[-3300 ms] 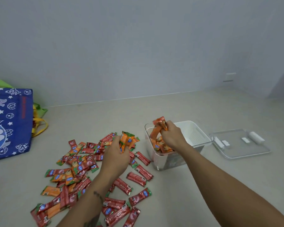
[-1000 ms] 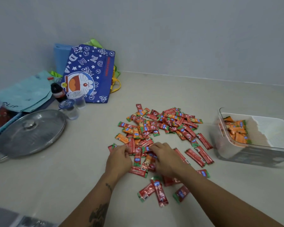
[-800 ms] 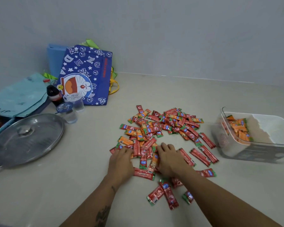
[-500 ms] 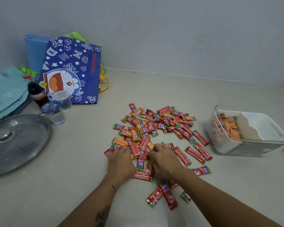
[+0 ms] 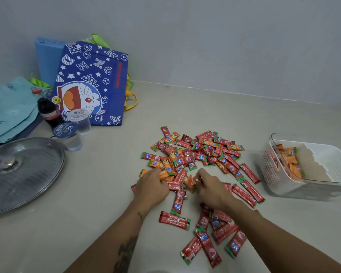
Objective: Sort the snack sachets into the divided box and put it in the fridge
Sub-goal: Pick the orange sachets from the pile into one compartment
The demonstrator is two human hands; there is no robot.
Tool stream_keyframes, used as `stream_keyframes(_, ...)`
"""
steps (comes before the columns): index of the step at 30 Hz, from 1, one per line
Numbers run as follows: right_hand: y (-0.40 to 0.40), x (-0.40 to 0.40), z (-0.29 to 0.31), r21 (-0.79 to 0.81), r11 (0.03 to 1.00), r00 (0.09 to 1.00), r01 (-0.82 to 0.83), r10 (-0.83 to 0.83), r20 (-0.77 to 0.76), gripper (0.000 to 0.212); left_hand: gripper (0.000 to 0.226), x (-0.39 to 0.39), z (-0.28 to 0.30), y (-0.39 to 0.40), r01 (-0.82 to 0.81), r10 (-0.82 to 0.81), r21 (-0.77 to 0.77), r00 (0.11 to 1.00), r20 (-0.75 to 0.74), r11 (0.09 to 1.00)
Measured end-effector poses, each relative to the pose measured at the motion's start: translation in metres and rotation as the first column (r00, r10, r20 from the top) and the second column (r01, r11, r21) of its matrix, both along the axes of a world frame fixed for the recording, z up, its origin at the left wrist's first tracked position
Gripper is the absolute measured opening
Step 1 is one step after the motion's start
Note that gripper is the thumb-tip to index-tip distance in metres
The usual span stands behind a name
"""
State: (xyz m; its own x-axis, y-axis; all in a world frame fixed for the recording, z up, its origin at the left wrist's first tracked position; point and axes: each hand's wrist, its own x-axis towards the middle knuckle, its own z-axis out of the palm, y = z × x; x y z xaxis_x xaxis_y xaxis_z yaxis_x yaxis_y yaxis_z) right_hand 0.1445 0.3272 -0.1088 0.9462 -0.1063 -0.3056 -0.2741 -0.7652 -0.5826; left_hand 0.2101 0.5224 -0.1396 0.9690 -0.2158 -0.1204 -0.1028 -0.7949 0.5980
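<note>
A heap of red and orange snack sachets [image 5: 197, 154] lies spread on the beige counter. My left hand [image 5: 152, 186] rests on the heap's near left side, fingers closed over orange sachets [image 5: 163, 175]. My right hand [image 5: 211, 189] pinches an orange sachet [image 5: 191, 182] at the heap's near middle. The clear divided box [image 5: 272, 170] stands at the right, with orange sachets [image 5: 288, 160] in its left compartment; the right compartment shows only its white liner. More red sachets [image 5: 207, 243] lie between my forearms.
At the left are a round metal-rimmed glass pan lid [image 5: 18, 174], two sealed water cups [image 5: 71, 134], a dark cola bottle [image 5: 47, 113], a blue cartoon tote bag [image 5: 91, 85] and teal bags [image 5: 10, 107]. The wall runs along the counter's back.
3.3 s ago my right hand was dropping orange sachets into the box. Since then both hands returned to the heap; my fingers have curled around orange sachets in the last half second.
</note>
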Motion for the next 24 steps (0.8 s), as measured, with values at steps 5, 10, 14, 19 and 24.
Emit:
stream_keyframes(5, 0.012, 0.025, -0.009, -0.055, 0.996, 0.990, 0.075, -0.081, -0.117, 0.021, 0.038, 0.010, -0.003, -0.020, -0.039, 0.035, 0.151, 0.999, 0.029, 0.988)
stream_keyframes(10, 0.027, 0.032, -0.026, -0.305, 0.948, 0.993, 0.086, -0.105, -0.048, 0.042, 0.038, 0.014, -0.008, -0.034, 0.005, -0.005, 0.250, 1.000, 0.002, 0.968)
stream_keyframes(14, 0.025, 0.034, -0.025, -0.277, 0.957, 0.991, 0.086, -0.111, -0.075, 0.032, 0.037, 0.015, -0.009, -0.034, 0.037, -0.027, 0.288, 0.999, -0.038, 0.957)
stream_keyframes(19, 0.005, 0.033, -0.017, -0.061, 0.973, 0.971, 0.221, -0.226, -0.075, 0.008, 0.030, 0.004, -0.017, -0.023, 0.047, -0.059, 0.213, 0.997, 0.051, 0.976)
stream_keyframes(24, -0.003, 0.050, 0.001, 0.144, 0.973, 0.983, 0.183, -0.180, -0.032, 0.011, 0.009, -0.007, -0.023, -0.001, 0.000, -0.005, 0.034, 0.989, 0.146, 0.999)
